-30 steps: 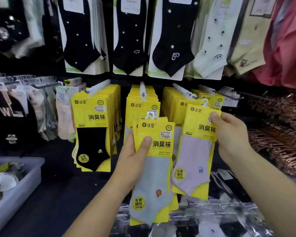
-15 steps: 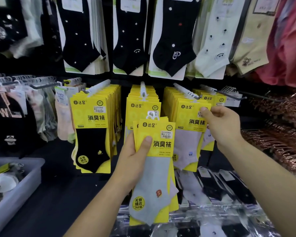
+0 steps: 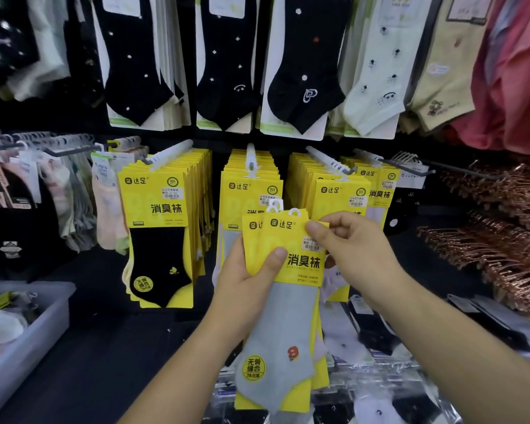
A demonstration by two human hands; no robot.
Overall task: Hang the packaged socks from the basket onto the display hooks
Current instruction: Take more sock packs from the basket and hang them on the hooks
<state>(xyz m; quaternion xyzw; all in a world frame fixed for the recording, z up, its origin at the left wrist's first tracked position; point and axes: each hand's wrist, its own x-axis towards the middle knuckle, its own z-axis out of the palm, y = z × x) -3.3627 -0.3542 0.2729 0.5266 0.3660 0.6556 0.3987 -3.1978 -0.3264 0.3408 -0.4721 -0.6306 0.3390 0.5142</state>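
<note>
Several yellow-card packs of grey ankle socks [image 3: 283,316] fanned in your left hand [image 3: 242,283], thumb clamping front card. Your right hand [image 3: 361,252] pinches front pack's top right corner. Long axis upright, white hanger loops on top. White display hook [image 3: 251,156] straight above packs, likely target; right hand nearer. Cards read 达足, 消臭袜, 无骨缝合. Grey plastic basket [image 3: 43,319] lower left.

The left hand [image 3: 242,289] and right hand [image 3: 358,252] are bare, forearms uncovered, fingernails short.
</note>
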